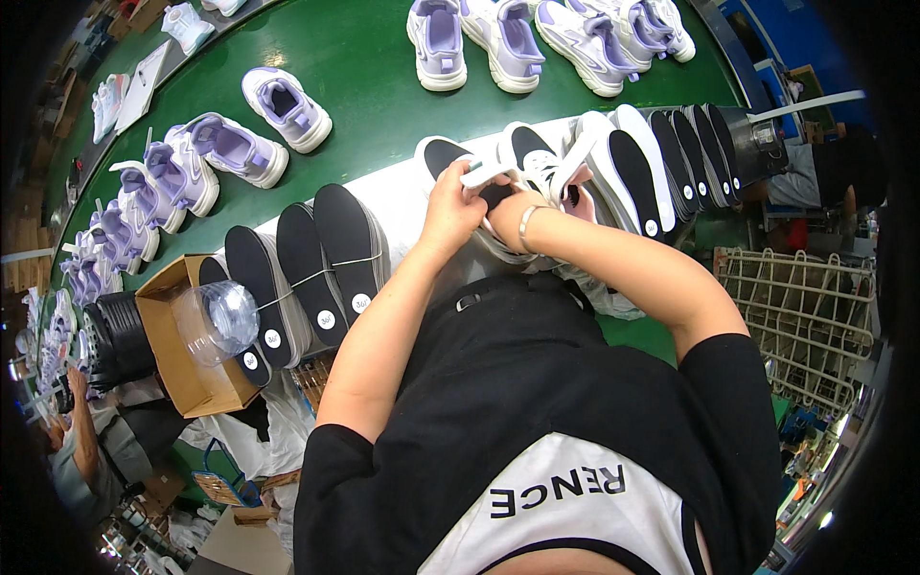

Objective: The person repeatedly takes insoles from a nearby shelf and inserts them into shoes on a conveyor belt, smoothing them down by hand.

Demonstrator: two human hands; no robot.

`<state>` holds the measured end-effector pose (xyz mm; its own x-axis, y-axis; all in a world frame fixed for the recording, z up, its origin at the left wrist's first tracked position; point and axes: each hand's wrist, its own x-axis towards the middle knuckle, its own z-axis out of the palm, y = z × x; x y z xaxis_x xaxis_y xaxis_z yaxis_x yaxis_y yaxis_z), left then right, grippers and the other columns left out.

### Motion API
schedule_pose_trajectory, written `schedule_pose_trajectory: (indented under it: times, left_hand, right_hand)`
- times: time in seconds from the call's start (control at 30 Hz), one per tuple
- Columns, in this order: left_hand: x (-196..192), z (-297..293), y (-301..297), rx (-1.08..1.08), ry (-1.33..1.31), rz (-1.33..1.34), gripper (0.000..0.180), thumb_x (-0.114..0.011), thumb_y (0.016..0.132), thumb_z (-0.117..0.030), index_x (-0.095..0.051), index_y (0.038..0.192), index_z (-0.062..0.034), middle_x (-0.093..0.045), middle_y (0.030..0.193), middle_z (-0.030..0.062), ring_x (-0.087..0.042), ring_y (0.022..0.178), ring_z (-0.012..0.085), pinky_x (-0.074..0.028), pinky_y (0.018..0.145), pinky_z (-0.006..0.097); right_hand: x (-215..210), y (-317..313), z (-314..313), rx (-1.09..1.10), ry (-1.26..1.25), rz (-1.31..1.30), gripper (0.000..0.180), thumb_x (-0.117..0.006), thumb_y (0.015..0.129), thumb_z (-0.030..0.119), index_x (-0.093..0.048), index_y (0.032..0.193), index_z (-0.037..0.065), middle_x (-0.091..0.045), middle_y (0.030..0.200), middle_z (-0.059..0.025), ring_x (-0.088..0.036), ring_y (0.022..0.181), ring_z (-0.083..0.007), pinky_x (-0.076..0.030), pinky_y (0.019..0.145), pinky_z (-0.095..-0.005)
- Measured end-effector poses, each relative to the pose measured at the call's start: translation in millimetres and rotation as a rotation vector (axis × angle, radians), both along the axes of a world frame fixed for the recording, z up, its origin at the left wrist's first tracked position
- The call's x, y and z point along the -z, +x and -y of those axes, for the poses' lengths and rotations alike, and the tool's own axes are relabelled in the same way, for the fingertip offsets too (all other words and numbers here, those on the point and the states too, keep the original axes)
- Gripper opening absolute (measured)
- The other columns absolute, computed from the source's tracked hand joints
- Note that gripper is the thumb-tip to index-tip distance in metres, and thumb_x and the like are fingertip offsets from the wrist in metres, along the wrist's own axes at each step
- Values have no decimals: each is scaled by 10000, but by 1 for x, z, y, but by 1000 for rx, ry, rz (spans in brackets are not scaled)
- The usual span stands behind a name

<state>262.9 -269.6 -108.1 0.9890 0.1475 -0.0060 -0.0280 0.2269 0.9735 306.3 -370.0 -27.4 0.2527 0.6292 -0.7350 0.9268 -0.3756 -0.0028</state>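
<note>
Close in front of my body, a white shoe [486, 176] with a dark inside is between my two hands. My left hand [450, 216] grips its white upper edge, thumb and fingers closed on it. My right hand [517, 220], with a bracelet on the wrist, reaches into the shoe's opening; its fingertips are hidden there. Just right of it, a white shoe with pink lining [575, 192] stands partly behind my right wrist. Beyond my hands lie black pieces with white rims, one black insole-shaped piece [443, 153] at the left.
Bundled black insoles [335, 230] lie left, with more insole stacks [690, 158] right. Lilac-and-white sneakers [235, 149] line the green table [364, 105]. A cardboard box [163, 316] holds a clear plastic container [225, 321]. A wire rack [800, 316] stands right; another person's arm [84, 422] shows far left.
</note>
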Motion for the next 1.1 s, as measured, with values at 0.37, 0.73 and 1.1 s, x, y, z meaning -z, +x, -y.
schedule_pose_trajectory:
  times: [0.37,0.73,1.1]
  left_hand:
    - [-7,9,3,-41,108,-44,376,-419,571,93,-548,904,-26,-525,849,67,-503,694,134,-410,592,230]
    - [-36,-26,-3,-27,313,-153,403,-366,580,128,-440,971,66,-546,857,165,-556,841,248,-407,793,286]
    - [-69,81,38,79,738,180,455,-586,724,-219,-405,1068,18,-488,996,228,-465,939,367,-368,801,384]
  right_hand:
    - [-1,-19,45,146,204,-60,258,-489,614,61,-517,851,-37,-605,712,-145,-597,731,-271,-115,987,-446]
    - [-29,11,96,402,1233,2,227,-525,752,113,-532,959,20,-571,775,-142,-540,727,-288,-426,688,-355]
    - [41,54,226,1108,576,578,538,-636,645,367,-473,1039,39,-535,982,-165,-504,921,-304,-405,795,-380]
